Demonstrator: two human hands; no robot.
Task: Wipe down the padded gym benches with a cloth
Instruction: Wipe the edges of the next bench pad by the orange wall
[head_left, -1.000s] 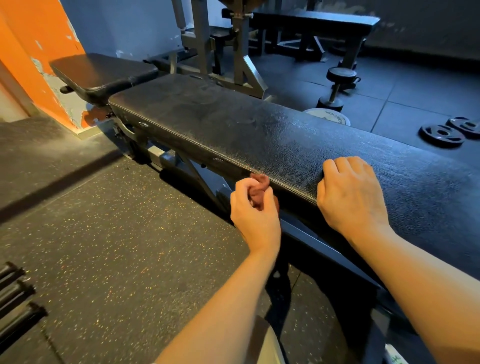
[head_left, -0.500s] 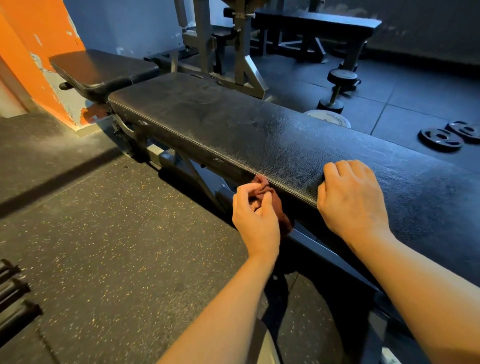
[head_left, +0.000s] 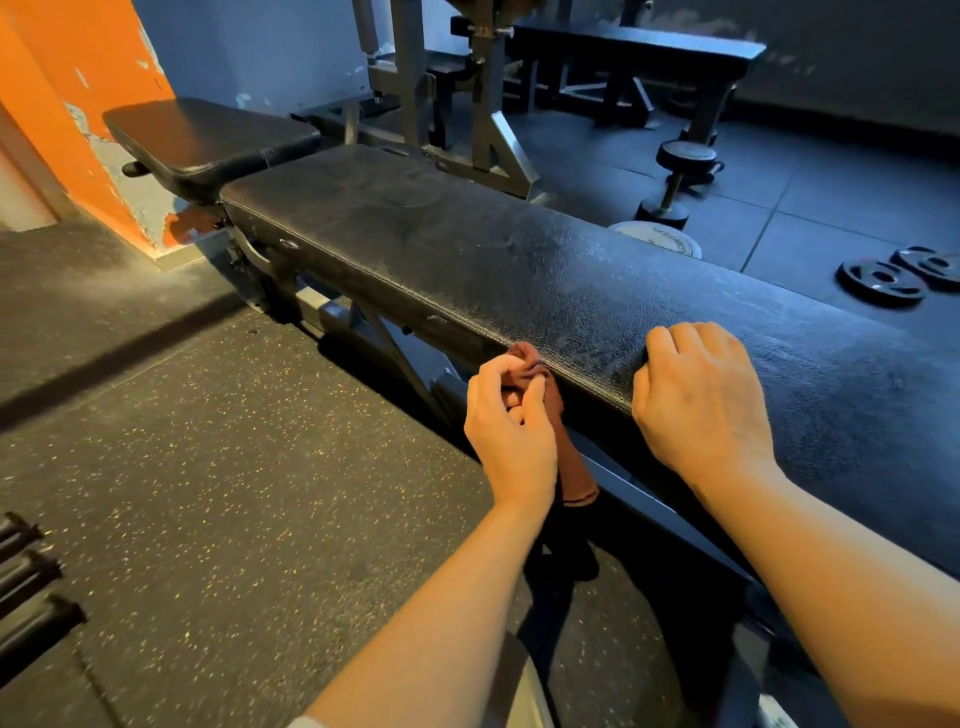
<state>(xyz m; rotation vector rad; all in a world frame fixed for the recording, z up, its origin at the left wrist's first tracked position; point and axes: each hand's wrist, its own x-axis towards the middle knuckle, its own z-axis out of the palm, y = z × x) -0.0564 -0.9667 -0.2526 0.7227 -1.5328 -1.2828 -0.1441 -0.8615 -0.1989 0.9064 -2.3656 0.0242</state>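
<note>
At the far left, some dark bars (head_left: 26, 582) lie on the speckled floor (head_left: 208, 467), and an orange wall (head_left: 67, 104) stands behind a small seat pad (head_left: 208, 140). This pad sits just beside the end of the long padded surface (head_left: 519, 260), which runs diagonally toward the right.

The left hand (head_left: 511, 421) has its fingers curled around a bunched reddish-brown cloth (head_left: 530, 364). It holds the cloth against the near side edge of the surface, right at the stitched seam, while a loose end of the cloth hangs down below the wrist. I think the cloth is bunched so that it fits the narrow side face, and the hand stays low because this step is about the edge and not the top.

The right hand (head_left: 701, 400) holds nothing; its fingers bend over the near edge and the knuckles rest on top. It seems to be there for support while the person leans in.

For moving, the near edge is free along its whole length to the left of the cloth, up to the corner by the seat pad. Under the edge, the metal frame (head_left: 395, 338) comes close, so the hanging end could catch there. Further right, behind the surface, a dumbbell (head_left: 675, 182) and weight plates (head_left: 883, 280) lie on the floor, well apart from the hands.
</note>
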